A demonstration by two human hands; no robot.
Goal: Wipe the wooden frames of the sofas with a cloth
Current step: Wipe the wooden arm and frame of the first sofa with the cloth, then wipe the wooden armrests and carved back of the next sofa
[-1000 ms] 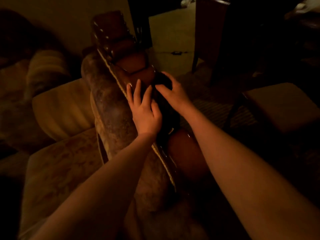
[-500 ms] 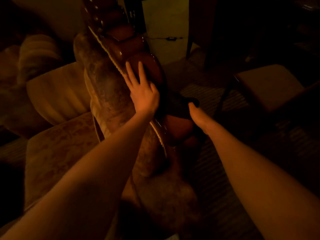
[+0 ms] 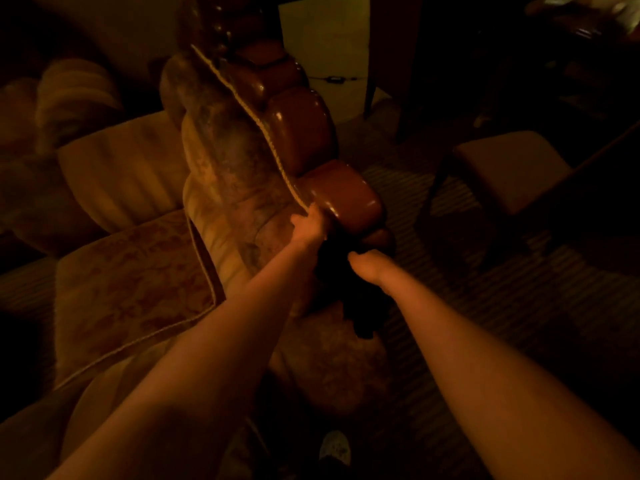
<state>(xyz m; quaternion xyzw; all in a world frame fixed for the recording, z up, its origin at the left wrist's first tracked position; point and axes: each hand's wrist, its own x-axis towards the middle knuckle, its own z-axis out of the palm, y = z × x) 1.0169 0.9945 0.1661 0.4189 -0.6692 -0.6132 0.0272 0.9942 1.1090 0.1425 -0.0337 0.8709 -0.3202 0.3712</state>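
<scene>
Two hands work low on the sofa arm. My right hand point(image 3: 365, 268) looks curled round a dark cloth point(image 3: 341, 275) under the frame's lowest lobe; my left hand point(image 3: 308, 225) rests on the cord trim, its fingers hidden from me. I judge the wooden frame point(image 3: 298, 129) above only partly wiped, the other sofas not yet touched.

Padded stool point(image 3: 509, 168) on striped rug point(image 3: 519, 289), cushions point(image 3: 114, 168) opposite.
</scene>
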